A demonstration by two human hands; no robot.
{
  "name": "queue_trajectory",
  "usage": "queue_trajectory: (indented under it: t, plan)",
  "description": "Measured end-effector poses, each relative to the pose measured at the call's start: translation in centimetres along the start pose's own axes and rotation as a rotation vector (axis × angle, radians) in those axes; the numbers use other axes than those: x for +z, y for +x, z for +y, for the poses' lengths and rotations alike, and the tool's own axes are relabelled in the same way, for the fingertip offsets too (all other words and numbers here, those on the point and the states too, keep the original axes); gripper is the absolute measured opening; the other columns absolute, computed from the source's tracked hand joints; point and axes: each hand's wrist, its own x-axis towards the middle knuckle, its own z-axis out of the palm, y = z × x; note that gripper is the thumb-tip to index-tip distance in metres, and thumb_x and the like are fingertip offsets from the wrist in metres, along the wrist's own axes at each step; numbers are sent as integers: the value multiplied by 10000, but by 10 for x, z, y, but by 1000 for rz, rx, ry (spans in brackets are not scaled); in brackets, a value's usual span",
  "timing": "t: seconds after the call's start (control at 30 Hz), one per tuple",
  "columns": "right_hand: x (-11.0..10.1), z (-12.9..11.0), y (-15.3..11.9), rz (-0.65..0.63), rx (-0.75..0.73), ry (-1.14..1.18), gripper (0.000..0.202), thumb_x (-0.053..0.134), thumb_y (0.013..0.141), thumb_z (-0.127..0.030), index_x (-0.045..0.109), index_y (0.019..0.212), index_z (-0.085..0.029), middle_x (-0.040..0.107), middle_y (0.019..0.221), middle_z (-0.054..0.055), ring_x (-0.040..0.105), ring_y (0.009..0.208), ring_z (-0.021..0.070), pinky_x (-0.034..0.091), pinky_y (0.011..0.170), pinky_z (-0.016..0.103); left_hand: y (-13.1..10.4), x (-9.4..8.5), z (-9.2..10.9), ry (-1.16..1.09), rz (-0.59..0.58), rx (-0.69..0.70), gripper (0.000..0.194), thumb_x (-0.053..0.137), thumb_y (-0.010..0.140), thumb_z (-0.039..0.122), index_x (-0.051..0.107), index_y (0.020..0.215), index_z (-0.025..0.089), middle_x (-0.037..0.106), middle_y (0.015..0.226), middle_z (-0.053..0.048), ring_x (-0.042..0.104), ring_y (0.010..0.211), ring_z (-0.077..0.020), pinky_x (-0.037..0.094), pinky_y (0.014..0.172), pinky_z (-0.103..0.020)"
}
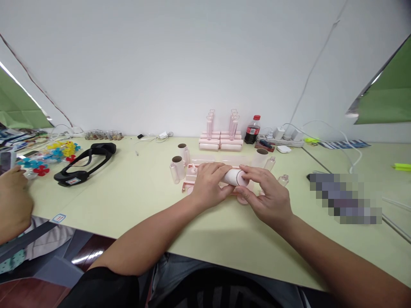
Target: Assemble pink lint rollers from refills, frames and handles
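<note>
Pale green worktop [128, 201] beneath: left hand [208, 184] grip wrapped round white roll [231, 176], right hand [271, 192] grip pinching its end; steady, even pressure advisable.

Your single view comes from the camera on your head, facing forward and angled down, so the table [128, 205] spreads across the lower half and the wall [160, 64] fills the upper part. It sits close above your own dark clothing [205, 293] at the bottom edge, puts your left hand [209, 185] and right hand [269, 193] near mid-frame, and reaches wide enough to catch a co-worker's hand [14, 203] at far left.
</note>
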Motion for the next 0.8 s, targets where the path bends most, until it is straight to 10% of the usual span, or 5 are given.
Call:
queue_trajectory:
  t: [0.8]
  plan:
    - [5, -2, -11, 165, 75, 88, 675, 640, 781, -268, 270, 1336, -371, 362, 1433, 124, 489, 1237, 361, 503, 897, 595, 4, -4, 5, -57, -14, -86, 327, 699, 786, 329, 618, 1080, 212, 705, 1070, -56, 618, 1042, -232, 420, 905, -402]
